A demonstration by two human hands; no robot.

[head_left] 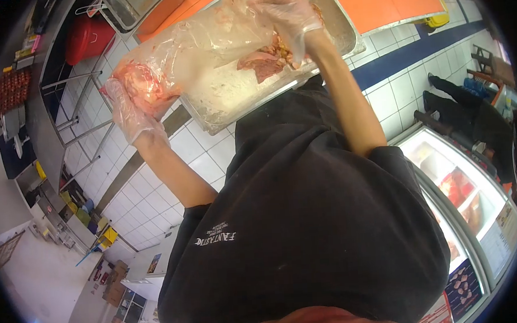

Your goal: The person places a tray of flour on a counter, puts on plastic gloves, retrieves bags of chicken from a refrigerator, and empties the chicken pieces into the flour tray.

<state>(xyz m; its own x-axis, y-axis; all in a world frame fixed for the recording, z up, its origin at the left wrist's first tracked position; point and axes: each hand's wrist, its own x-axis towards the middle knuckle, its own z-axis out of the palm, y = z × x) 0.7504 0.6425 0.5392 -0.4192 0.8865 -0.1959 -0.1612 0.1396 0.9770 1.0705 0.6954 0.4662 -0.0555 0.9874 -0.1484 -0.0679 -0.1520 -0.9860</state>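
A large clear plastic bag [196, 39] stretches across a metal tray [209, 108], with pinkish raw meat [144, 82] bunched inside its left end. My left hand [130, 112], in a clear disposable glove, is closed around that filled end, beyond the tray's left side. My right hand [289, 13], gloved the same way, grips the bag's other end over the tray; its fingertips are partly hidden by the plastic. Beneath the right hand, reddish meat pieces with yellowish bits [263, 65] lie in the tray. Cloudy, wet residue covers much of the tray bottom.
An orange surface [384, 0] lies beyond the tray, with another metal pan [123, 10] at upper left. A red bucket [88, 39] and a metal-legged table [50, 84] stand left. Right are a lit display case [452, 180] and a person in dark clothes [490, 114].
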